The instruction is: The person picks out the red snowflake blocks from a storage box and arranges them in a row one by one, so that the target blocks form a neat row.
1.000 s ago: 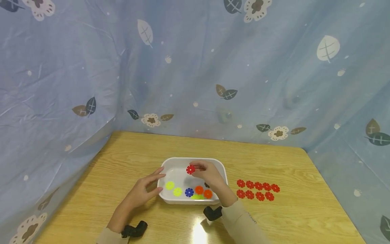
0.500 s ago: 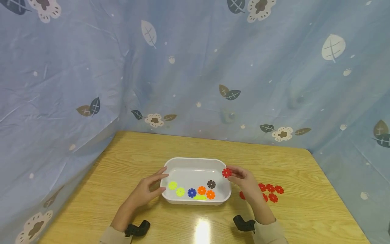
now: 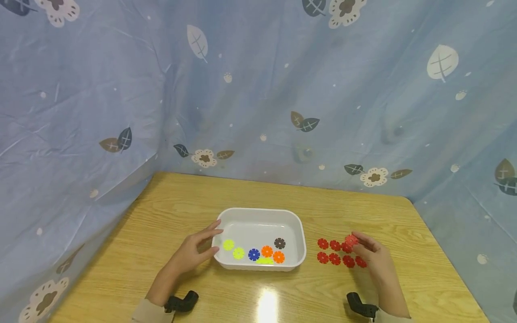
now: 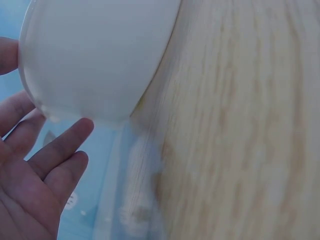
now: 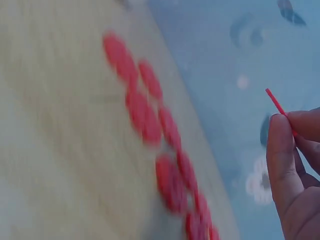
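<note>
My right hand [image 3: 377, 260] pinches a red notched plastic disc [image 3: 352, 241] between thumb and fingers. In the right wrist view that disc shows edge-on as a thin red strip [image 5: 275, 101] above the fingertips. Below the hand, more red discs [image 3: 322, 257] lie in two rows on the table, partly hidden by it. My left hand [image 3: 194, 252] rests at the left end of a white tray [image 3: 258, 267], fingers spread and fairly straight, fingertips over the rim. In the left wrist view two fingers [image 4: 67, 142] stand loose near the tray wall.
Inside the tray lie yellow discs [image 3: 228, 245], a blue disc [image 3: 254, 255], orange discs [image 3: 278, 257] and a dark brown disc [image 3: 279, 243], mostly along the near side. A patterned blue curtain [image 3: 258, 89] hangs behind the wooden table [image 3: 242, 190] and at its sides.
My right hand has carried the red disc from above the tray, across its right rim, to over the red rows. My left hand stays at the tray's left end.
</note>
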A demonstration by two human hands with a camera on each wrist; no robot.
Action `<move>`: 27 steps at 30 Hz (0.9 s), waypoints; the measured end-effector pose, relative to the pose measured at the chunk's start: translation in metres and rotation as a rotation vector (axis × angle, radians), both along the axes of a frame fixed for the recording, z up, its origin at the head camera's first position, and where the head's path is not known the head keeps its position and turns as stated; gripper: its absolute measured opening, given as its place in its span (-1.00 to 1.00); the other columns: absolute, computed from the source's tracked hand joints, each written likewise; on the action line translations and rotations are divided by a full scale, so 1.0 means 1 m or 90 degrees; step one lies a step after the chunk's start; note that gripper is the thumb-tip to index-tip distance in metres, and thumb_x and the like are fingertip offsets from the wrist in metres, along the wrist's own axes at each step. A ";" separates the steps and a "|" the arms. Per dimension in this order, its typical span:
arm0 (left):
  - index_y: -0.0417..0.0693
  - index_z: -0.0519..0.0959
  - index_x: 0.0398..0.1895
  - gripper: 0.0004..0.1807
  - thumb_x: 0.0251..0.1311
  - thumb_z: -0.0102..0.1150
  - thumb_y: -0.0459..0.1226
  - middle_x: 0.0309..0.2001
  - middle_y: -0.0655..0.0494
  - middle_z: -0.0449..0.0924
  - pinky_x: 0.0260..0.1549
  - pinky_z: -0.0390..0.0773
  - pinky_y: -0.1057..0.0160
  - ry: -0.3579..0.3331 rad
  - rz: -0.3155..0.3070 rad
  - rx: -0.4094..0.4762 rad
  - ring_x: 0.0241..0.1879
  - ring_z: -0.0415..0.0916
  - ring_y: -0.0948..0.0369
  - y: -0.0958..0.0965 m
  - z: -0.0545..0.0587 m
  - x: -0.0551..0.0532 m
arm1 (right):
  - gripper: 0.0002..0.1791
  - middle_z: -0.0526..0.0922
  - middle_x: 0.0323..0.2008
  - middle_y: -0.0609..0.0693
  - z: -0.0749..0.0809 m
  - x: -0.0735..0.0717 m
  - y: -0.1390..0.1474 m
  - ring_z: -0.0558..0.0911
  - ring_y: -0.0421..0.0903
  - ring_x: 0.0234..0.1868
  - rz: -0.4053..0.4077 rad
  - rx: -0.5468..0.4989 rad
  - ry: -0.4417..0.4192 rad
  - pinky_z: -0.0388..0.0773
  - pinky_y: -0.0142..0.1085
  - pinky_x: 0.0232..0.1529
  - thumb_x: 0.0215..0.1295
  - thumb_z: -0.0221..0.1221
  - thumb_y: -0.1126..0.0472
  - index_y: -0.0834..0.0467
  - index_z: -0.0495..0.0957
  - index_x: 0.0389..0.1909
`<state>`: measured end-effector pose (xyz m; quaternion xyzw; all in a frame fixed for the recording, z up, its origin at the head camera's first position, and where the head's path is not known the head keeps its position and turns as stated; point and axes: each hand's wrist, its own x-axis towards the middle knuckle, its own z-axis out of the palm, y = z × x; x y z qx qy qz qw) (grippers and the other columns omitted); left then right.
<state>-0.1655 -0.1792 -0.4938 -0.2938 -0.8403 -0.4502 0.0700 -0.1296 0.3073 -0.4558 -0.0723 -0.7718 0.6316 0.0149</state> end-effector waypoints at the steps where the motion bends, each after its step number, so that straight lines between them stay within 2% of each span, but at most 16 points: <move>1: -0.19 0.48 0.18 -0.53 0.20 0.23 -0.24 0.39 -0.06 0.24 0.26 0.08 0.54 0.000 -0.001 0.000 0.34 0.22 -0.08 0.000 -0.001 0.000 | -0.52 0.50 -0.16 -0.43 -0.001 0.003 0.005 0.50 -0.48 -0.11 -0.006 0.004 -0.012 0.50 -0.60 -0.12 0.33 0.15 0.15 0.16 0.41 0.25; 3: -0.20 0.48 0.18 -0.53 0.20 0.23 -0.24 0.39 -0.07 0.24 0.26 0.10 0.54 -0.001 -0.005 0.000 0.34 0.23 -0.09 0.000 -0.002 -0.001 | -0.50 0.51 -0.19 -0.45 -0.003 0.008 0.015 0.51 -0.49 -0.14 -0.020 0.019 -0.039 0.51 -0.58 -0.12 0.32 0.17 0.12 0.14 0.40 0.26; 8: -0.21 0.47 0.18 -0.53 0.21 0.22 -0.25 0.39 -0.10 0.23 0.23 0.14 0.56 0.002 -0.008 0.004 0.31 0.26 -0.10 0.000 -0.002 0.000 | -0.43 0.51 -0.24 -0.47 -0.007 0.015 0.034 0.54 -0.49 -0.20 -0.027 0.081 -0.101 0.56 -0.49 -0.12 0.32 0.16 0.11 0.24 0.33 0.30; 11: -0.22 0.48 0.16 -0.55 0.20 0.22 -0.29 0.38 -0.16 0.24 0.22 0.16 0.54 -0.001 -0.002 -0.002 0.30 0.28 -0.13 0.003 0.011 0.006 | -0.43 0.55 -0.26 -0.45 -0.009 0.018 0.044 0.57 -0.46 -0.22 -0.018 0.095 -0.112 0.57 -0.48 -0.13 0.35 0.13 0.15 0.31 0.30 0.29; 14: -0.27 0.47 0.16 -0.54 0.18 0.23 -0.36 0.37 -0.23 0.23 0.22 0.17 0.52 -0.010 0.001 -0.006 0.29 0.27 -0.17 0.005 0.015 0.008 | -0.43 0.55 -0.28 -0.43 -0.012 0.021 0.054 0.56 -0.49 -0.23 -0.018 0.107 -0.134 0.56 -0.51 -0.13 0.38 0.09 0.17 0.37 0.26 0.30; 15: -0.28 0.46 0.16 -0.54 0.17 0.23 -0.38 0.36 -0.24 0.23 0.22 0.17 0.52 -0.013 0.001 -0.006 0.29 0.26 -0.17 0.005 0.015 0.008 | -0.43 0.55 -0.27 -0.41 -0.013 0.022 0.056 0.55 -0.50 -0.24 -0.020 0.109 -0.142 0.56 -0.51 -0.14 0.38 0.08 0.18 0.38 0.25 0.31; 19: -0.24 0.46 0.19 -0.52 0.17 0.23 -0.36 0.39 -0.17 0.21 0.22 0.13 0.54 -0.013 0.003 -0.009 0.31 0.25 -0.14 0.001 0.002 0.002 | -0.44 0.55 -0.20 -0.34 -0.016 0.023 0.063 0.52 -0.53 -0.28 -0.037 0.126 -0.178 0.58 -0.50 -0.17 0.36 0.09 0.21 0.38 0.26 0.30; 23: -0.18 0.46 0.19 -0.52 0.19 0.23 -0.30 0.40 -0.09 0.22 0.22 0.14 0.55 -0.012 -0.001 -0.008 0.32 0.25 -0.10 -0.001 0.000 0.000 | -0.47 0.59 -0.14 -0.23 -0.017 0.022 0.065 0.51 -0.51 -0.31 -0.045 0.147 -0.189 0.58 -0.46 -0.22 0.34 0.09 0.22 0.38 0.32 0.27; 27: -0.18 0.47 0.19 -0.53 0.21 0.22 -0.24 0.40 -0.06 0.22 0.23 0.14 0.53 -0.013 -0.008 0.004 0.33 0.23 -0.10 -0.001 -0.001 -0.001 | -0.49 0.63 -0.09 -0.08 -0.020 0.022 0.064 0.47 -0.55 -0.33 -0.050 0.198 -0.180 0.56 -0.46 -0.28 0.34 0.09 0.23 0.39 0.35 0.24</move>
